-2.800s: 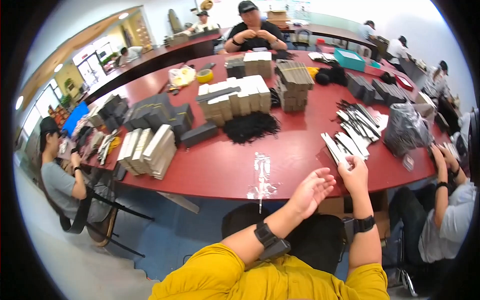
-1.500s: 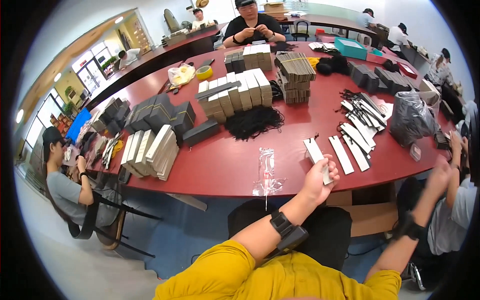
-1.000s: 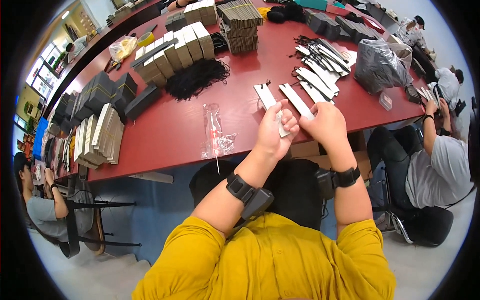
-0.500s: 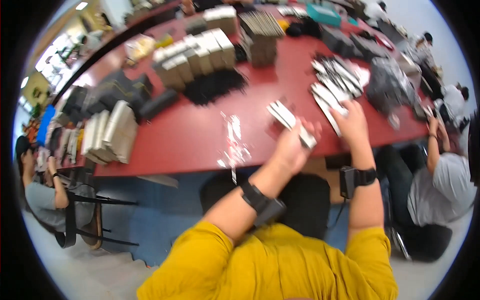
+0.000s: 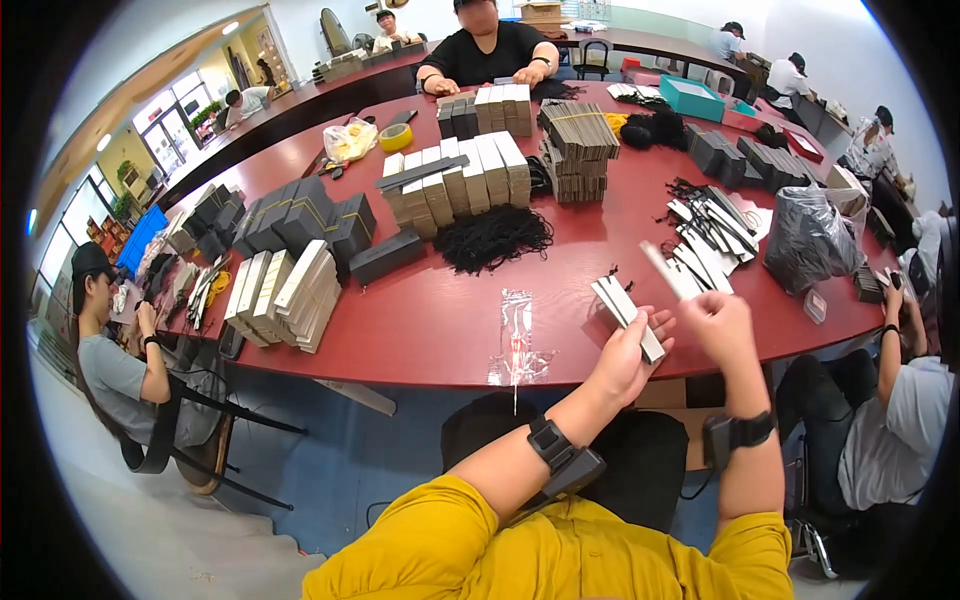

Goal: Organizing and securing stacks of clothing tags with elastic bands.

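My left hand point(image 5: 622, 365) is closed round a small stack of narrow white tags point(image 5: 617, 299), with black cord showing at their far end. To its right, my right hand point(image 5: 722, 328) pinches another white tag point(image 5: 664, 268), which is smeared by motion. Just beyond the right hand lies a loose pile of white strip tags with black cords point(image 5: 722, 232). A flat clear plastic sleeve point(image 5: 516, 335) rests on the red table left of my hands. Farther back is a heap of black cords point(image 5: 492, 238).
Banded tag stacks point(image 5: 290, 292) and a grey stack point(image 5: 580, 140) stand on the red table point(image 5: 420, 345). A plastic bag of dark items point(image 5: 812, 240) lies right, near a small clear box point(image 5: 815, 307). A yellow tape roll point(image 5: 395, 137) sits far back. Several people work around.
My right hand has come off the tag pile with one tag in its fingers, moving toward the left hand. The left hand keeps its stack. The head view has tilted up.
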